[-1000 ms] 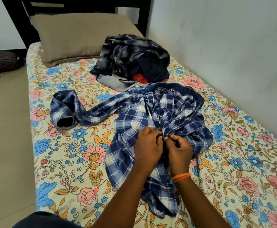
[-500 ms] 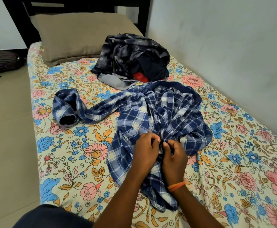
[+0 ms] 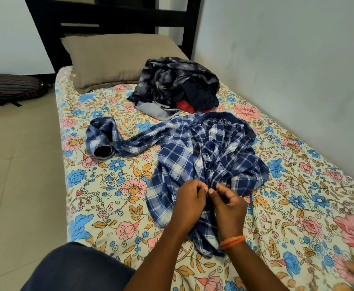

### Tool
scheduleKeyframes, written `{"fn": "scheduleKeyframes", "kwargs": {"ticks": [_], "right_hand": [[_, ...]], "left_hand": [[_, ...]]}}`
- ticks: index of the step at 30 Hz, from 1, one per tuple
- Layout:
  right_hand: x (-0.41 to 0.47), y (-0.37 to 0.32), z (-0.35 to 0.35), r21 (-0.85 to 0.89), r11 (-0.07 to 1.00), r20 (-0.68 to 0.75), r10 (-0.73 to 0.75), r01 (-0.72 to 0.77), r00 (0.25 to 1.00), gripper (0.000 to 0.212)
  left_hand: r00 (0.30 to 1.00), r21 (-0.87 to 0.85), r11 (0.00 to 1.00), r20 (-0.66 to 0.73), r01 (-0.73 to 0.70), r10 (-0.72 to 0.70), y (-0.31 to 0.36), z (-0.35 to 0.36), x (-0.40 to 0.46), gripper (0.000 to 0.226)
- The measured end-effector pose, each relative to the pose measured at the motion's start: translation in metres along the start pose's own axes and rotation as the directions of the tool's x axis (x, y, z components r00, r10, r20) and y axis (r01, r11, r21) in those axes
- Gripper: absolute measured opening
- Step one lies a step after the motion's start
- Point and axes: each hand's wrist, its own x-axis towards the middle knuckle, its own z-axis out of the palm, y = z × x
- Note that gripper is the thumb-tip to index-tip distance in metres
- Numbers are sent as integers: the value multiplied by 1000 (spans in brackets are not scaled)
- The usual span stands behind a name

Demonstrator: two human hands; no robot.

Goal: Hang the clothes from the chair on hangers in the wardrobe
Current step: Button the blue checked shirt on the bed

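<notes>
Crumpled blue-and-white plaid shirt [image 3: 203, 164] lies on the floral bed sheet [image 3: 109, 185]; left hand [image 3: 189, 203] and right hand [image 3: 228, 206] pinch its soft woven front edge; dark rumpled clothes pile [image 3: 178, 82] behind

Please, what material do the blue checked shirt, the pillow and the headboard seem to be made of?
Blue checked shirt: a soft, thin woven cloth, probably cotton; it is matte and crumples into fine folds.
Pillow: plain taupe fabric cover, matte, with a soft filling, judging by its sagging shape.
Headboard: rigid dark slats, possibly painted wood; the look leaves it open.
</notes>
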Motion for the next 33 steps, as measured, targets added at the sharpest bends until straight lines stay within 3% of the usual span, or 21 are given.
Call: {"fn": "scheduleKeyframes", "kwargs": {"ticks": [6, 10, 22, 27, 33], "right_hand": [[-3, -3, 0, -17, 999, 21, -51, 51, 998, 27], [0, -6, -5, 81, 997, 80, 9, -15, 997, 20], [8, -3, -2, 61, 998, 83, 13, -18, 996, 19], [4, -5, -2, 44, 999, 105, 24, -28, 994, 23], [5, -6, 4, 185, 957, 131, 203, -225, 970, 20]], "left_hand": [[998, -99, 993, 18, 64, -62, 0, -5, 0, 14], [995, -162, 983, -47, 81, -90, 2, -8, -1, 14], [997, -200, 977, -8, 79, -83, 7, -11, -1, 12], [991, -144, 984, -69, 100, -111, 6, -8, 1, 16], [992, 33, 993, -53, 114, -112, 2, 1, 3, 34]]}}
